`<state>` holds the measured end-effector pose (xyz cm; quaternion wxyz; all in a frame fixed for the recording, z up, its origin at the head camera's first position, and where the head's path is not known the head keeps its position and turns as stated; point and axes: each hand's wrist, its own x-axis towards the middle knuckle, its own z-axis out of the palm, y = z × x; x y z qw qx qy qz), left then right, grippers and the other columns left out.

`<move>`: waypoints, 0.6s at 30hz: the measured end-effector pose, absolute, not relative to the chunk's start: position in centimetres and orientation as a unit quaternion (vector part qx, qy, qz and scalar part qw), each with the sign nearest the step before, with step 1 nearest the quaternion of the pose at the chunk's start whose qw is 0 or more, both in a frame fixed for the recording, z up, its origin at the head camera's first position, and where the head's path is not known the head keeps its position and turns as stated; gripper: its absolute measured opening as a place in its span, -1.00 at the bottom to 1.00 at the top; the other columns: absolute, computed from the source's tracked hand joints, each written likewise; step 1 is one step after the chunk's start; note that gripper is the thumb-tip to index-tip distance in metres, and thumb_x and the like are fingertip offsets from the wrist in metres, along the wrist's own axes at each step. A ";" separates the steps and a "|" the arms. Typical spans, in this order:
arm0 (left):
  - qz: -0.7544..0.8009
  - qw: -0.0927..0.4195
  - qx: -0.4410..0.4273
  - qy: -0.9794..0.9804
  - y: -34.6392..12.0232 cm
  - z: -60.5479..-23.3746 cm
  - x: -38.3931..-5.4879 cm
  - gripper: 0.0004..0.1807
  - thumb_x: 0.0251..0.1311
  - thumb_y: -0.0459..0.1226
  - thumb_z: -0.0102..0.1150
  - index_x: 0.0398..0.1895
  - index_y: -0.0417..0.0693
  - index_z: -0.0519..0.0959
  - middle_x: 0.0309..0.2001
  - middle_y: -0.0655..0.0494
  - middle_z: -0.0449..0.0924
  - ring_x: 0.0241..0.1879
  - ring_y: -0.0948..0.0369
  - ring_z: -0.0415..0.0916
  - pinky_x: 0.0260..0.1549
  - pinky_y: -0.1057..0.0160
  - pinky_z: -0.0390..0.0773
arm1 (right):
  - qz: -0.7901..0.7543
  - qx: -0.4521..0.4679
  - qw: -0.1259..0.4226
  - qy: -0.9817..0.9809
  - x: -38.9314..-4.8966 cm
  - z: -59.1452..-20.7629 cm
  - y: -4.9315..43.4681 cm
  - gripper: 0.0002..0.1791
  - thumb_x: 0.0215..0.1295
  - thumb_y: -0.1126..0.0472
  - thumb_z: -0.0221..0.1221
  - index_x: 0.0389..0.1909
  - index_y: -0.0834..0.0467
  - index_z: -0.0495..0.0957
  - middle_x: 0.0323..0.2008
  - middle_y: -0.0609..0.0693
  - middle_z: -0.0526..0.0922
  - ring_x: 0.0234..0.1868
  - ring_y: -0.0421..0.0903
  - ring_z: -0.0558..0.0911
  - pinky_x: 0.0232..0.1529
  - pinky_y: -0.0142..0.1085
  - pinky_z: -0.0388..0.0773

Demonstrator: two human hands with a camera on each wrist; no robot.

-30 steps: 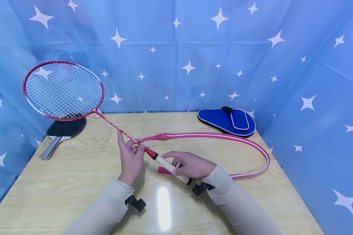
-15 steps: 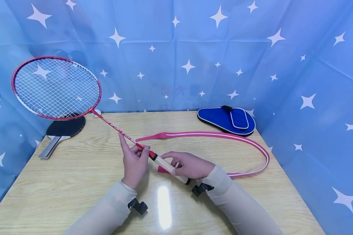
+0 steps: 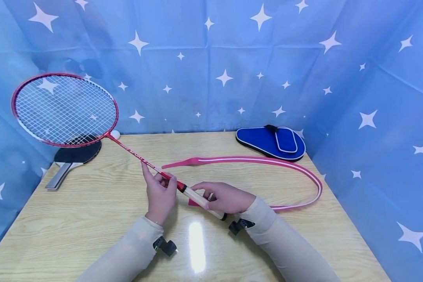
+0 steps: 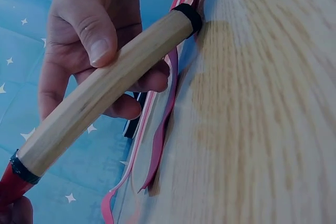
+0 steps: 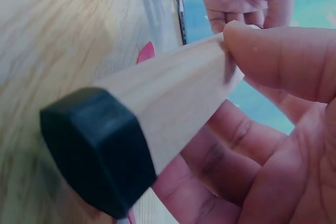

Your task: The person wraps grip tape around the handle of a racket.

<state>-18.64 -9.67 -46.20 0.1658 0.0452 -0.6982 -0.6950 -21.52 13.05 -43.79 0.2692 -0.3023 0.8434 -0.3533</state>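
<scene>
A red-and-white badminton racket (image 3: 126, 147) slants across the head view, strings up at the left and bare wooden handle (image 4: 105, 93) down at the right. My left hand (image 3: 160, 199) holds it at the red cone just above the handle, index finger stretched along the shaft. Thumb on top and fingers beneath, my right hand (image 3: 230, 198) grips the wooden handle. The black butt cap (image 5: 100, 145) sticks out past that hand, close over the table. A long pink strip like grip tape (image 3: 246, 159), with a white stripe, lies curved on the table behind and beside the right hand, partly hidden by it.
On the wooden table (image 3: 91, 227), a black table tennis paddle (image 3: 88, 153) lies back left under the racket head in view, with a white ball (image 3: 115, 134) near it. A blue paddle case (image 3: 261, 141) lies back right. A starry blue curtain (image 3: 183, 78) borders the table.
My left hand has slid down the shaft towards the handle. The racket head has shifted left, rising and then dipping slightly. My right hand keeps its grip on the handle.
</scene>
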 end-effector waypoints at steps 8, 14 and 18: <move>-0.714 0.174 0.047 -0.676 -9.7 -46.2 -18.9 0.23 0.34 -0.53 0.16 0.70 0.31 -0.50 -0.06 -0.02 0.43 -0.46 0.15 0.52 -0.26 0.37 0.69 | -0.350 -0.302 0.268 0.845 -21.7 -43.8 13.0 -0.31 0.45 0.26 0.32 0.46 -0.36 0.41 -0.16 -0.19 0.68 -0.22 -0.13 0.68 -0.24 -0.22 0.69; -0.713 0.169 0.054 -0.679 -9.6 -46.3 -18.8 0.26 0.36 -0.48 0.20 0.68 0.43 -0.53 -0.04 0.00 0.45 -0.42 0.12 0.54 -0.25 0.36 0.70 | -0.353 -0.295 0.271 0.845 -21.5 -43.7 13.0 -0.31 0.45 0.27 0.32 0.48 -0.31 0.40 -0.16 -0.18 0.68 -0.21 -0.14 0.69 -0.24 -0.21 0.69; -0.709 0.167 0.059 -0.682 -9.7 -46.3 -18.8 0.25 0.38 -0.47 0.19 0.68 0.42 -0.54 0.00 -0.02 0.45 -0.42 0.11 0.55 -0.26 0.35 0.70 | -0.352 -0.296 0.271 0.846 -21.6 -43.7 13.1 -0.31 0.45 0.25 0.32 0.49 -0.30 0.40 -0.17 -0.19 0.68 -0.24 -0.14 0.69 -0.25 -0.23 0.68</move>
